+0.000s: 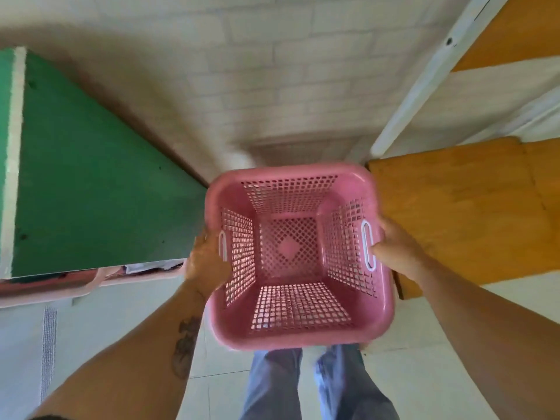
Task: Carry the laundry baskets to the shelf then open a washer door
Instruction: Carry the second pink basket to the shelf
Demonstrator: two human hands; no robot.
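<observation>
Basket: pink laundry basket (298, 256), empty, held above floor.
Left hand (206, 262): gripping basket's left handle.
Right hand (397, 247): gripping basket's right handle.

One pink laundry basket (298, 256) is counted in full view, with two white-rimmed handle slots. Two hands are counted: left hand (206, 262), right hand (397, 247). One green panel (91, 183) and two orange shelf boards (460, 207) are recorded.
</observation>
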